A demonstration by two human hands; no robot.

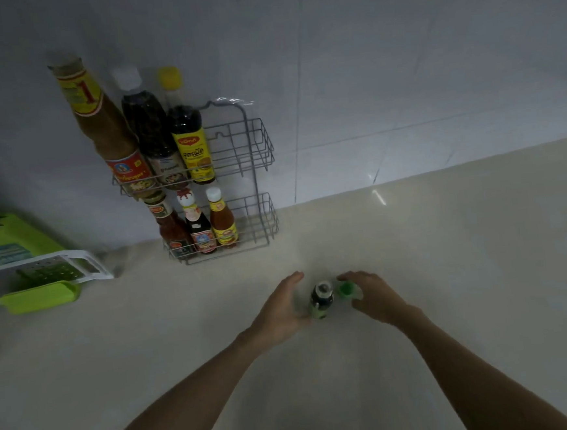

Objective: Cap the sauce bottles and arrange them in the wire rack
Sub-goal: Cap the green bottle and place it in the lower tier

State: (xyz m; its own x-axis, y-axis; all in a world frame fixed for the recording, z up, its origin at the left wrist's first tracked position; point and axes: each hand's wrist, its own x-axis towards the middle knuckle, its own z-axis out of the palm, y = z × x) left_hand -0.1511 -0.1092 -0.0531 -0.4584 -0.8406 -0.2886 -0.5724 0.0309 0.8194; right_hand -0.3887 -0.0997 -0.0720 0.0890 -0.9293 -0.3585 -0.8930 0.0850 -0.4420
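Note:
A small dark sauce bottle (321, 300) with a green label stands uncapped on the pale counter. My left hand (281, 311) cups its left side, fingers apart, touching its base. My right hand (371, 294) holds a green cap (346, 291) just right of the bottle's neck. The grey two-tier wire rack (258, 149) leans at the wall. Its upper tier holds three tall bottles (153, 133) and its lower tier three small ones (196, 225). The right part of both tiers holds nothing.
A green and white grater with a green box (38, 268) lies on the counter at the far left. The white tiled wall rises behind the rack. Open counter stretches to the right.

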